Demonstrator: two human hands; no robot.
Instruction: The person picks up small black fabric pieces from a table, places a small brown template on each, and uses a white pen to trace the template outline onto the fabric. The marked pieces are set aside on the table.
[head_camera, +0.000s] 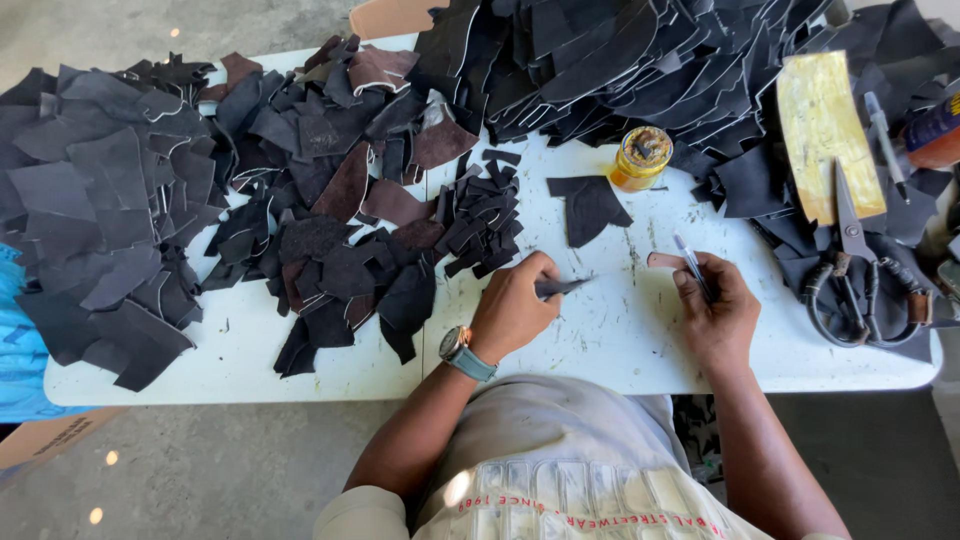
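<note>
Two hands at a table of leather offcuts, one thin piece pinched.

Left hand (512, 308) fingers pinch a narrow dark leather strip (562, 287) on the white table (620, 340); right hand (716, 310) fingers grip one pen (690, 262). The strip could slide under the pen, skewing a mark, and the one open glue jar (641, 157) nearby could tip. One pair of scissors (850, 270); leather pieces (330, 200) too many to count.

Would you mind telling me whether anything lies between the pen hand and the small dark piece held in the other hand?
Nothing visible does: only bare white table separates the right hand with its pen from the dark piece in the left hand.
</note>
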